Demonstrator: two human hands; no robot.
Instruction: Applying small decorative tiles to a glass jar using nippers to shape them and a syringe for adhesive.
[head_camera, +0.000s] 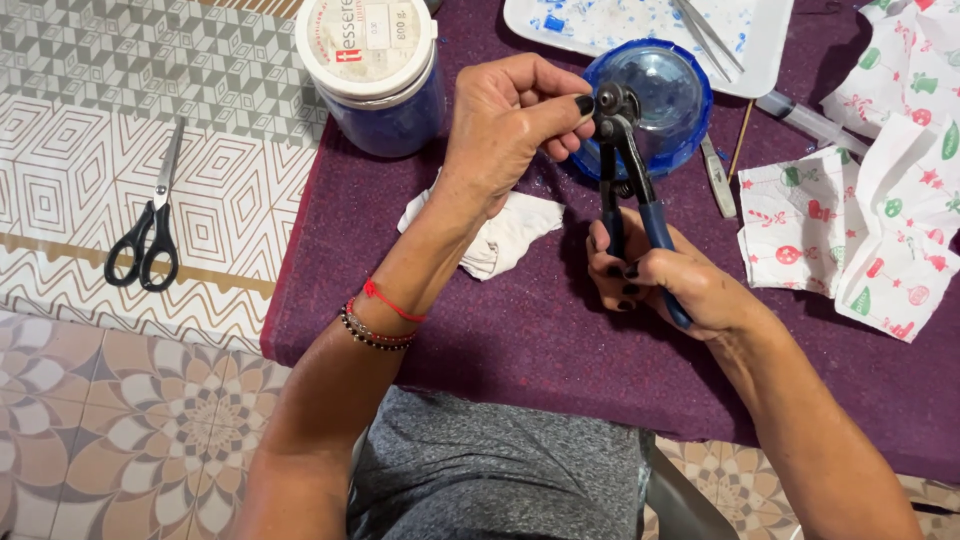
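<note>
Head view looks down on two bare hands working over a purple cloth (520, 340) spread on a patterned table. The right hand (660, 285) sits low and near the body, fingers curled closed around the blue handles of a pair of nippers (628, 190), squeezing them narrow. The left hand (505, 125) reaches in from the left with the wrist bent, bracelets (378, 322) on the forearm, and its thumb and forefinger pinch together right at the tool's dark head; whatever small piece they hold is too tiny and too covered by the fingertips to make out.

The nippers stand with their long axis running up the picture, head pointing away from the person and handles pointing back toward the right palm, leaning slightly left at the top. The head lies in front of a round blue bowl (660, 95), which hides part of the bowl's rim.

A crumpled white cloth (510, 235) lies under the left wrist. A white-lidded jar of blue bits (375, 70) stands beyond the left hand, cut off at the top edge. Black-handled scissors (148, 225) rest well apart on the left. A white tray (770, 50) with tweezers (705, 30) is cut off at the top, and printed paper napkins (880, 220) lie to the right.
</note>
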